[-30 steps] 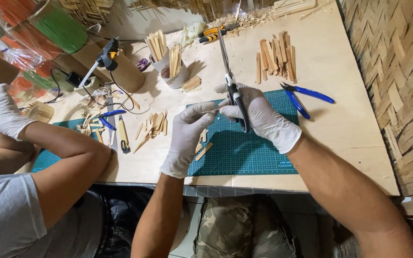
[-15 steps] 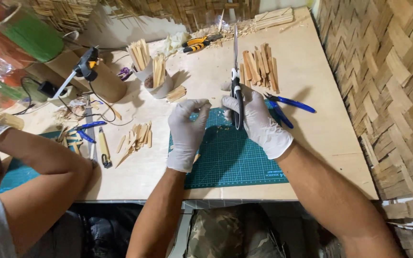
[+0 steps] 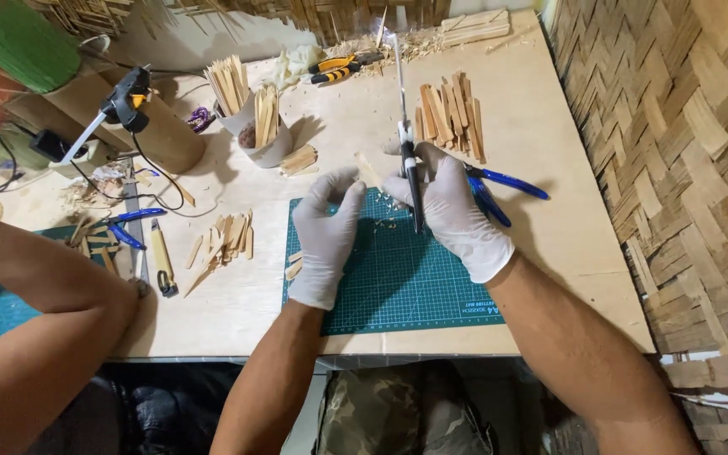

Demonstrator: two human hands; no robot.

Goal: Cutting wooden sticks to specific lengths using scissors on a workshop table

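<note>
Both my hands wear white gloves and meet over the far edge of a green cutting mat (image 3: 398, 286). My right hand (image 3: 457, 219) grips a knife (image 3: 414, 190) by its black handle, its long thin blade pointing away from me up the table. My left hand (image 3: 326, 232) pinches a short pale bamboo strip (image 3: 370, 171) right beside the blade. Small shavings lie on the mat under the hands.
Blue-handled pliers (image 3: 503, 181) and a pile of bamboo strips (image 3: 450, 114) lie behind my right hand. To the left are a white cup of sticks (image 3: 264, 135), a loose strip pile (image 3: 222, 243), a yellow utility knife (image 3: 160, 263), a glue gun (image 3: 121, 101) and a co-worker's arm (image 3: 35, 286). A woven wall runs along the right.
My hands have moved toward the far edge of the mat. The knife has swung from slanting across the mat to pointing straight away, and the strip now sits beside the blade.
</note>
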